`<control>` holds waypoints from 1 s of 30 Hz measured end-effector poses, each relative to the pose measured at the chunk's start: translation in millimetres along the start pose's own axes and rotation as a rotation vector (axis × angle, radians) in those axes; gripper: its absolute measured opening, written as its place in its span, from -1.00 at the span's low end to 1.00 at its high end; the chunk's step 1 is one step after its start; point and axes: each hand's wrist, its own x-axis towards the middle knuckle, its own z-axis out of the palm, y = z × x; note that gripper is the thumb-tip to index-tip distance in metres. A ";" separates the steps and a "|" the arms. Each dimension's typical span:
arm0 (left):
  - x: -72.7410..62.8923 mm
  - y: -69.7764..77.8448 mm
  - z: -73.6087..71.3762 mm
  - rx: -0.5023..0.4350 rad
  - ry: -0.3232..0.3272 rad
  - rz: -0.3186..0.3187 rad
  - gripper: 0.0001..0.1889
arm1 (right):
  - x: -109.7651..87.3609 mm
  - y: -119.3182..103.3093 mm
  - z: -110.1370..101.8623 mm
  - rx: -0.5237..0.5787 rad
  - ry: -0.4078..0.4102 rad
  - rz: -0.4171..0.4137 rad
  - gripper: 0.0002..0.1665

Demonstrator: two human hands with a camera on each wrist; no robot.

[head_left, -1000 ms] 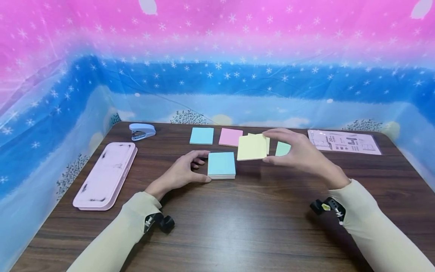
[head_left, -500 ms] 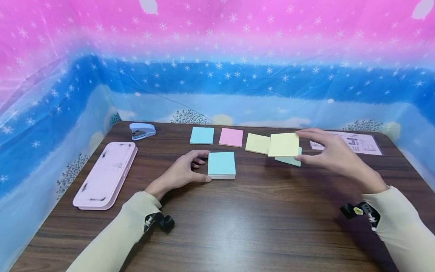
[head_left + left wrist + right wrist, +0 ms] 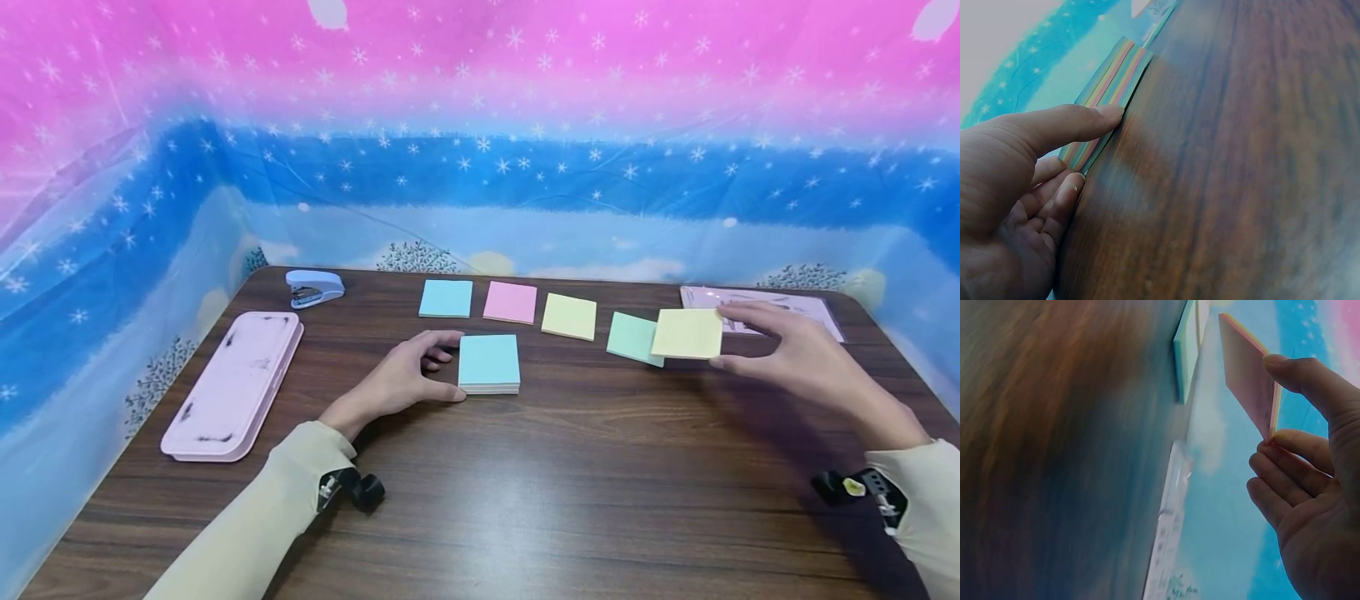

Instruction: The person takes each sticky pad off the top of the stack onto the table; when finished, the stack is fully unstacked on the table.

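My left hand [image 3: 401,377] holds a stack of sticky notes [image 3: 489,367] on the table by its left side. Light blue tops that stack, and bands of several colours show along its edge [image 3: 1110,87] in the left wrist view. Off to the right, my right hand [image 3: 806,358] pinches a yellow sticky note pad [image 3: 687,333] between thumb and fingers, above the table. The right wrist view shows pink on its underside [image 3: 1247,375]. In the head view this pad overlaps the right corner of a green sticky note pad [image 3: 632,337].
Blue [image 3: 446,298], pink [image 3: 510,302] and yellow [image 3: 568,317] sticky note pads lie in a row at the back. A stapler [image 3: 315,288] and a pink case [image 3: 234,385] are at left. A printed packet [image 3: 810,310] lies back right, partly behind my right hand.
My right hand has carried the yellow pad rightward, past the yellow and green pads on the table, uncovering the yellow one. The left hand and its stack have stayed put.
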 end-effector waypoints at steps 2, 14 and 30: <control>0.1 0.0 0.0 0.003 0.000 -0.001 -0.12 | -3.2 6.4 -1.3 -0.013 -0.002 0.006 -0.03; -0.1 0.4 0.2 0.000 0.000 -0.002 -0.12 | -14.3 38.7 -0.3 -0.102 -0.018 0.080 0.02; 0.2 0.5 0.5 -0.011 0.001 -0.009 -0.12 | -15.1 57.0 6.6 -0.047 -0.148 0.074 -0.08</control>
